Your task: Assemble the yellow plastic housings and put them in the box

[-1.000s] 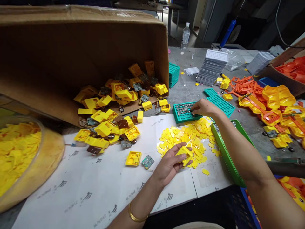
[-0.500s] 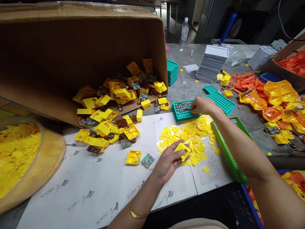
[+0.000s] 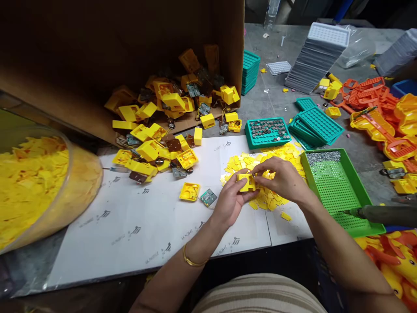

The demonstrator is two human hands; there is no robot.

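My left hand (image 3: 228, 202) grips a small yellow plastic housing (image 3: 243, 183) with a grid of holes in its face. At the housing's right edge, my right hand (image 3: 285, 180) has thumb and fingertips pinched together; whatever lies between them is too small to make out. Beneath both hands spreads a heap of flat yellow plastic pieces (image 3: 270, 200). An opened yellow half-case (image 3: 189, 191) lies on the white board to the left, wired to a green circuit board (image 3: 208, 198). Beyond the heap sits a teal tray (image 3: 252, 141) holding small round silver cells.
A green perforated basket (image 3: 345, 187) with small metal screws stands at right, a dark screwdriver-like tool (image 3: 374, 214) over it. Yellow cases spill from a cardboard box (image 3: 234, 56). A tub (image 3: 84, 187) of yellow pieces is at left, stacked white trays (image 3: 312, 56) at the back.
My right hand has come back from the teal tray to the yellow housing in my left hand. The view has tilted down, showing more of the green basket.
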